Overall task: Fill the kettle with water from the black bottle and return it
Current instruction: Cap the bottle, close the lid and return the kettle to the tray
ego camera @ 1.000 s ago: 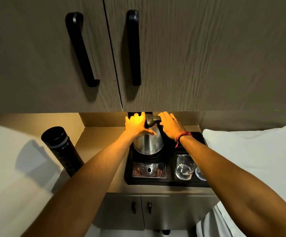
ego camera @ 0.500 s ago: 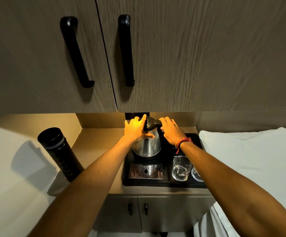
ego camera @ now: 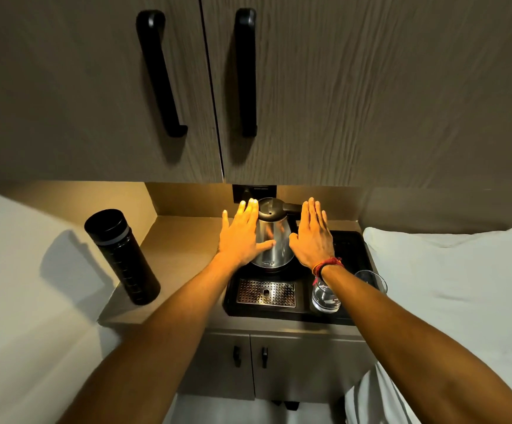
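A steel kettle with a dark lid and handle stands upright at the back of a black tray. My left hand is spread flat just left of the kettle, its thumb across the steel body. My right hand, with a red thread at the wrist, is spread flat just right of the kettle. Neither hand grips anything. The black bottle stands capped and upright on the counter, well to the left of both hands.
The tray also holds a metal drip grate and two drinking glasses. Wall cabinets with black handles hang low overhead. White bedding lies to the right. Lower cabinet doors sit under the counter.
Both hands came off the kettle's lid and handle and opened flat beside its body. The lid now shows uncovered.
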Demonstrator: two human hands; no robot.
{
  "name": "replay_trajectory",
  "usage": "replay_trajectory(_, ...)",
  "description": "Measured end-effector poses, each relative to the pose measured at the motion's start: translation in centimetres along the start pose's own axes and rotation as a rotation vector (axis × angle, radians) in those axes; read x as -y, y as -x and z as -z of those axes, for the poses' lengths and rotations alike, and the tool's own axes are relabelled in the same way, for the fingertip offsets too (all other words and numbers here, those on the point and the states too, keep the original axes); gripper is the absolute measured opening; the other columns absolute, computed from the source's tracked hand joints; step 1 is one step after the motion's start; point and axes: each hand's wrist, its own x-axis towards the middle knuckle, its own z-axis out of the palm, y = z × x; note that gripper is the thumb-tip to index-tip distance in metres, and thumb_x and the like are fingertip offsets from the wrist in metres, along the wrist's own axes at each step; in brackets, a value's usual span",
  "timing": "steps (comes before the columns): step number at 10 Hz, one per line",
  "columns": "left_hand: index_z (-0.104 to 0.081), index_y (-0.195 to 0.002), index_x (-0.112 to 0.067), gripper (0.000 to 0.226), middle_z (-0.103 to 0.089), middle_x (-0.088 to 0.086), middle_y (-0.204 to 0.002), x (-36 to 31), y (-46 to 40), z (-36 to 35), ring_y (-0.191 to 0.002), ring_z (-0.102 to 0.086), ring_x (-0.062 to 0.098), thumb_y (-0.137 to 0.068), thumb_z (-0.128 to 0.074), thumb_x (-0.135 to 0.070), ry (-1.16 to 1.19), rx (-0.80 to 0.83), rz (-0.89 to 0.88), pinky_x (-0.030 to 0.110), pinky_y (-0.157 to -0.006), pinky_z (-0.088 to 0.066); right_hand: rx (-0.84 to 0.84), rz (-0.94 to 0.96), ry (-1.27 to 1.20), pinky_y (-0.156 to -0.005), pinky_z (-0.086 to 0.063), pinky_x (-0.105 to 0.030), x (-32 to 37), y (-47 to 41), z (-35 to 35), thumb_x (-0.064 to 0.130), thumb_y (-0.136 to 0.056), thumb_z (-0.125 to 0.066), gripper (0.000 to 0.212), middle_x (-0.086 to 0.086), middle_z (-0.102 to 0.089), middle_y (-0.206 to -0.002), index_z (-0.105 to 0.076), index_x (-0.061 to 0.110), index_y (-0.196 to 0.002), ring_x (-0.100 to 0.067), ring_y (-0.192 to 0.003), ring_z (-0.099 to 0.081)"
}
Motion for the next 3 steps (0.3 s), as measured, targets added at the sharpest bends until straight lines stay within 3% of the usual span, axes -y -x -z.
replay_trajectory(2,0.002,-0.161,-0.012,0.11,0.002,0.005,-0.17,-1.6,0.1,2.4,-0.156,0.006,0.025,-0.087,-0.056,-0.069,-0.083,0.159,0.077,0.064,-0.121,0.0,0.107,0.092,0.122,-0.125,-0.004,-0.041,-0.1,0.0,3.4,0.022,-0.084,-0.044,0.082,-0.021,-0.011,-0.162,-0.006,-0.001,-0.152,-0.03,-0.152,-0.006)
replay_trajectory(3,0.006,-0.16,-0.009,0.111,0.006,0.007,-0.17,-2.5,0.8,3.7,-0.156,0.009,0.026,-0.088,-0.055,-0.068,-0.136,0.163,0.079,0.063,-0.121,0.002,0.082,0.161,0.138,-0.125,-0.006,-0.04,1.2,1.3,5.0,0.022,-0.083,-0.044,0.083,-0.02,-0.011,-0.162,-0.004,-0.001,-0.153,-0.029,-0.152,-0.004)
